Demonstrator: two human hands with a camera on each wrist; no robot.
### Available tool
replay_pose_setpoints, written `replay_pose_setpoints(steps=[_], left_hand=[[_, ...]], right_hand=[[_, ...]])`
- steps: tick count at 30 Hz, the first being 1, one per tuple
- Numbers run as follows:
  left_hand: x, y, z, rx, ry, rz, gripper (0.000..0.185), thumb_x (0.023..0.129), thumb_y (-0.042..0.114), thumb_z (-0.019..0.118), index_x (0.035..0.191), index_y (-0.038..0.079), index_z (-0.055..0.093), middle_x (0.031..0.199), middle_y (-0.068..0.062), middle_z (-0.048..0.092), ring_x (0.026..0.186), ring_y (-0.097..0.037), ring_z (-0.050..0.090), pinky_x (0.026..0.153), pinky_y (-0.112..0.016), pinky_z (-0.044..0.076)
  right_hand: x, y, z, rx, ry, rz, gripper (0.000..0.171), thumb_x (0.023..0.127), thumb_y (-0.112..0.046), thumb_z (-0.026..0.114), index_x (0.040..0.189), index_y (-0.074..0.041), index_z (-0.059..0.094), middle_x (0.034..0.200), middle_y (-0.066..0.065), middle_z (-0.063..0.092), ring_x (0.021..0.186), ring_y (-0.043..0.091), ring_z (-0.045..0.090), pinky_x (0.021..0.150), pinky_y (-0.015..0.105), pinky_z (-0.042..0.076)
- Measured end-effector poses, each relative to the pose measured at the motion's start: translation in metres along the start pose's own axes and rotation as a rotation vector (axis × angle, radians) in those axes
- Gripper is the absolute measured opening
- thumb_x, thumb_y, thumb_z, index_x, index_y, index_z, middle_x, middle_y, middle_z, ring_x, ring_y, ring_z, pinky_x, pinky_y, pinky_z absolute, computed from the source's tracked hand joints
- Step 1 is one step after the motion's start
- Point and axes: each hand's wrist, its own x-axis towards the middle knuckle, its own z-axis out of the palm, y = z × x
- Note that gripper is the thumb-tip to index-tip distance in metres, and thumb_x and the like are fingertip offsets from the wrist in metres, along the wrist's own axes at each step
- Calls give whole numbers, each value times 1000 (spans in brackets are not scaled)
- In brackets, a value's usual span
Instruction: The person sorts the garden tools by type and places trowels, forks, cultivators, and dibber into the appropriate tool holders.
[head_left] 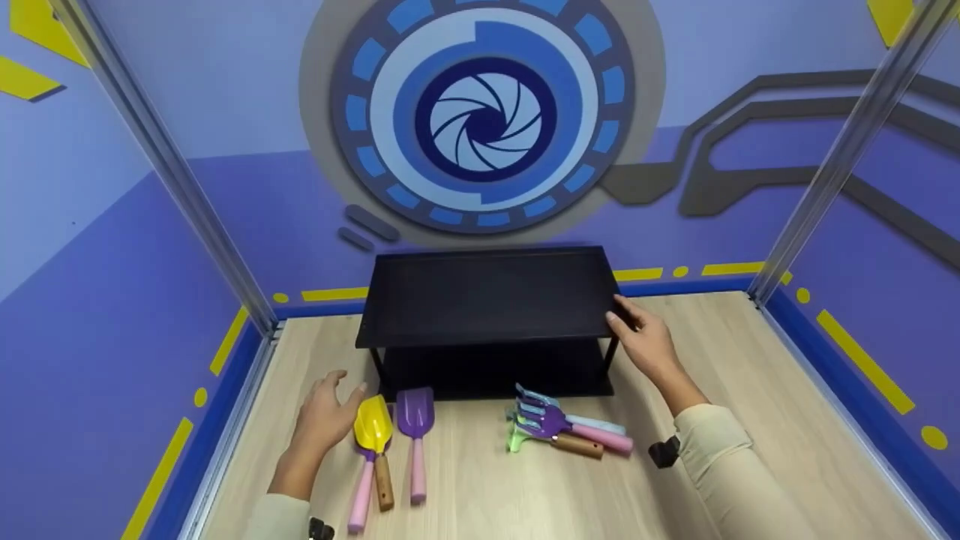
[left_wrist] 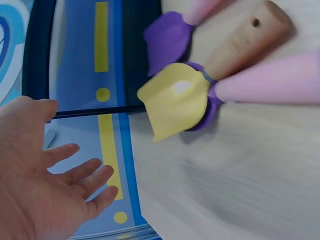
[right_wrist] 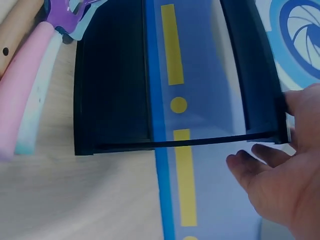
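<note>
A black two-tier shelf (head_left: pixel 487 300) (right_wrist: pixel 112 80) stands at the back of the wooden tabletop. My right hand (head_left: pixel 641 336) (right_wrist: pixel 282 175) is at the front right corner of its top tier, where the thumb touches the edge and the fingers stay loosely extended. My left hand (head_left: pixel 326 412) (left_wrist: pixel 45 175) hovers open with spread fingers just left of a yellow trowel (head_left: pixel 373 426) (left_wrist: pixel 175 100). That trowel lies over a purple one with a pink handle. A second purple trowel (head_left: pixel 415 411) lies beside them. Neither hand holds anything.
A heap of small rakes (head_left: pixel 551 424) (right_wrist: pixel 30 85) in purple, light blue and green lies in front of the shelf's right half. Metal frame posts (head_left: pixel 195 202) rise at the table's back corners, and blue walls close in on three sides.
</note>
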Motion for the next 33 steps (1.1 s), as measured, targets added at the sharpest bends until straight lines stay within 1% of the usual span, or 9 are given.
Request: replay_pose_setpoints(steps=[3, 11, 14, 16, 19, 21, 27, 29, 33], left_hand=[[-3, -3, 5, 6, -2, 3, 62, 108, 36, 61, 153, -4, 49, 149, -34, 54, 139, -53, 53, 114, -69, 47], [-7, -13, 18, -51, 8, -26, 57, 108, 35, 62, 149, -4, 54, 143, -34, 60, 131, -51, 61, 108, -66, 53], [-10, -17, 20, -85, 11, -49, 49, 107, 33, 63, 138, -5, 63, 135, -31, 66, 120, -45, 68, 99, -58, 59], [-12, -20, 23, -105, 13, -63, 41, 107, 32, 63, 125, -4, 68, 125, -28, 70, 109, -38, 71, 89, -49, 62], [-16, -25, 27, -121, 14, -91, 32, 105, 30, 65, 108, -1, 72, 106, -19, 75, 91, -26, 70, 73, -34, 58], [-17, -27, 28, -127, 7, -101, 31, 105, 30, 66, 102, 0, 72, 95, -15, 75, 81, -21, 67, 65, -30, 53], [-21, -30, 34, -136, -99, -137, 35, 104, 28, 67, 87, -2, 73, 74, -9, 72, 61, -14, 60, 53, -24, 46], [-22, -30, 36, -119, -138, -149, 36, 103, 28, 68, 82, -1, 72, 69, -9, 72, 56, -13, 59, 50, -22, 44], [-26, -32, 39, -83, -184, -162, 37, 100, 27, 73, 75, 0, 71, 65, -9, 72, 49, -12, 59, 45, -20, 42]], right_hand=[[3, 2, 3, 47, 10, 8, 61, 111, -45, 57, 164, -18, 44, 173, 11, 39, 161, 35, 37, 130, 52, 37], [2, 7, 9, 162, 70, 50, 58, 108, -47, 62, 160, -24, 50, 169, 7, 44, 159, 30, 42, 129, 48, 40], [1, 9, 13, 219, 84, 67, 59, 106, -49, 63, 159, -26, 51, 170, 5, 43, 160, 29, 40, 130, 47, 39], [0, 10, 15, 244, 97, 79, 60, 105, -51, 65, 158, -27, 52, 170, 3, 44, 159, 27, 41, 130, 46, 39], [0, 12, 16, 264, 96, 87, 61, 104, -53, 65, 158, -27, 53, 169, 2, 45, 158, 25, 42, 129, 45, 40], [0, 13, 17, 268, 97, 92, 61, 104, -53, 66, 158, -27, 54, 169, 1, 46, 157, 24, 44, 128, 44, 41], [-1, 12, 14, 266, 93, 104, 61, 104, -53, 65, 158, -27, 53, 169, 0, 45, 157, 21, 44, 127, 40, 42], [-1, 12, 13, 270, 83, 107, 60, 105, -52, 65, 159, -27, 52, 169, 0, 45, 157, 21, 44, 124, 33, 43], [-1, 7, 12, 291, 59, 124, 59, 106, -47, 64, 160, -26, 50, 171, -1, 42, 158, 21, 41, 111, 14, 43]])
